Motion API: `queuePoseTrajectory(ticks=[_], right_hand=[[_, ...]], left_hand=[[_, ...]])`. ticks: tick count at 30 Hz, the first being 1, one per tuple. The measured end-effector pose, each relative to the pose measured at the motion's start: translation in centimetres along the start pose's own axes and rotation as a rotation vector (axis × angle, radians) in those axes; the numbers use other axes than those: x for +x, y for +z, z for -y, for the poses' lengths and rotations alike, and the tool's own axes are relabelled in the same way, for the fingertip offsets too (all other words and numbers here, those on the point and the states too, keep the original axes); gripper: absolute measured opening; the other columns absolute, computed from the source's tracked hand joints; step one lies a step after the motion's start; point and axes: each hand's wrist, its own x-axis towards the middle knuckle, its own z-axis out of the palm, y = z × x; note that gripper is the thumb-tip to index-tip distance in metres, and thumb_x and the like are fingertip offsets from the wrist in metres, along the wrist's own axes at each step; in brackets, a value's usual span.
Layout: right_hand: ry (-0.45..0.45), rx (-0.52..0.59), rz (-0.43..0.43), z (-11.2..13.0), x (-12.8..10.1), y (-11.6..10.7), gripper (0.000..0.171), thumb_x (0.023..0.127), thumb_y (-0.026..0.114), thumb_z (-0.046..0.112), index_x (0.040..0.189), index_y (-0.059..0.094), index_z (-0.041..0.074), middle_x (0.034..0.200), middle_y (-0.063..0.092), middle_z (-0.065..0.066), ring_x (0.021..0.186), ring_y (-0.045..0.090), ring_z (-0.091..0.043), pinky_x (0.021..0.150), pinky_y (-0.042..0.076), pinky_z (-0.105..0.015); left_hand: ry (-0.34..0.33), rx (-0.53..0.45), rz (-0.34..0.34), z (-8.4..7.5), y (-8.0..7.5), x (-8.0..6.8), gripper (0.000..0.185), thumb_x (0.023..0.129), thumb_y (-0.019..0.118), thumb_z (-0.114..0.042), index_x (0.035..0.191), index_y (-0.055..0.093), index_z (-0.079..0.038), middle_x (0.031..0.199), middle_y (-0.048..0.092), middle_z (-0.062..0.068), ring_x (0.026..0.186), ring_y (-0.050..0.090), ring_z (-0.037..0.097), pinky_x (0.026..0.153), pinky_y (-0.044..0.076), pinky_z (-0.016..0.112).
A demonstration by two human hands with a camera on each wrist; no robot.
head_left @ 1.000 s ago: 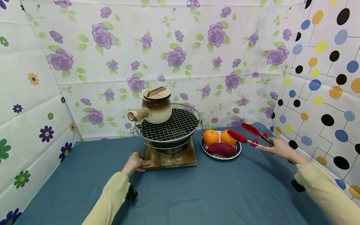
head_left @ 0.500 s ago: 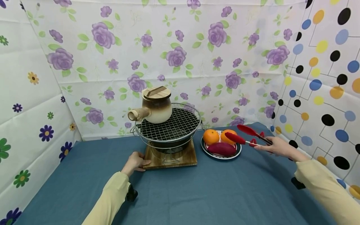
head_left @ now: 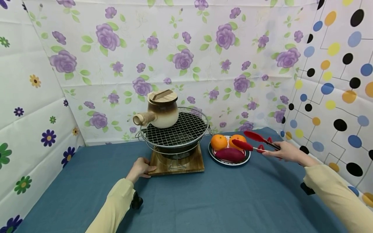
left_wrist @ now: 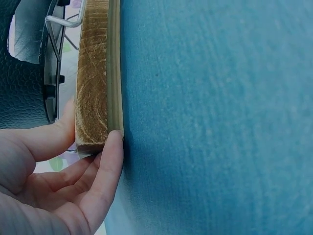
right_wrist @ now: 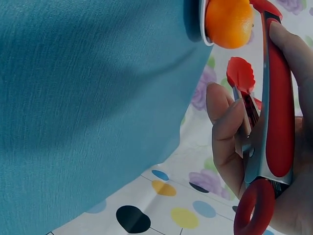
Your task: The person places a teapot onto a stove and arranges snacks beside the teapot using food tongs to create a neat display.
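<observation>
At the front left corner of the wooden board, my left hand pinches the edge, thumb on top and fingers at the side and underneath in the left wrist view. On the board stands a round grill with a wire mesh. A lidded clay pot with a side handle sits on the mesh's left part. My right hand grips red-tipped tongs, their two arms spread apart. The tips overlap the right orange in the head view. Another orange and a purple sweet potato share the plate.
A blue cloth covers the table. Behind it hangs a floral curtain, with a dotted sheet close beside my right hand and a flowered sheet on the left.
My right hand and the spread tongs have moved left and slightly down, their tips reaching over the plate's right side. The left hand has kept its hold on the board.
</observation>
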Motion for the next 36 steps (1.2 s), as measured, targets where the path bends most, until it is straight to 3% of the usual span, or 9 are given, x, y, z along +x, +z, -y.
queuePoseTrajectory(ticks=[17,25,30,36], right_hand=[[0.006,-0.012,0.008,0.33,0.4,0.25,0.078,0.079,0.066,0.045,0.122,0.042,-0.016,0.052,0.046,-0.006,0.044,0.039,-0.016,0.042,0.04,-0.028],[0.021,-0.002,0.0,0.23,0.51,0.49,0.057,0.078,0.067,0.046,0.099,0.053,-0.005,0.053,0.047,-0.007,0.044,0.041,-0.017,0.043,0.041,-0.028],[0.035,-0.009,0.012,0.25,0.54,0.55,0.048,0.078,0.067,0.047,0.084,0.052,0.001,0.053,0.048,-0.007,0.046,0.044,-0.018,0.046,0.045,-0.03],[0.035,-0.004,0.024,0.39,0.51,0.62,0.047,0.079,0.066,0.046,0.086,0.054,0.002,0.055,0.05,-0.01,0.046,0.045,-0.02,0.046,0.043,-0.031]], left_hand=[[-0.008,0.003,-0.003,-0.05,0.02,-0.08,0.049,0.082,0.067,-0.003,0.119,0.043,0.018,0.092,0.049,0.024,0.07,0.055,0.029,0.058,0.055,0.035],[0.007,-0.002,0.003,-0.08,-0.02,-0.35,0.047,0.082,0.067,-0.003,0.118,0.044,0.018,0.091,0.049,0.024,0.066,0.055,0.028,0.057,0.055,0.036],[0.01,-0.007,0.004,0.0,-0.03,-0.34,0.047,0.082,0.067,-0.002,0.118,0.044,0.018,0.092,0.05,0.025,0.065,0.055,0.027,0.057,0.055,0.036],[0.011,0.001,0.002,-0.18,-0.04,-0.35,0.048,0.082,0.067,-0.003,0.119,0.044,0.018,0.091,0.05,0.025,0.064,0.056,0.027,0.057,0.055,0.035]])
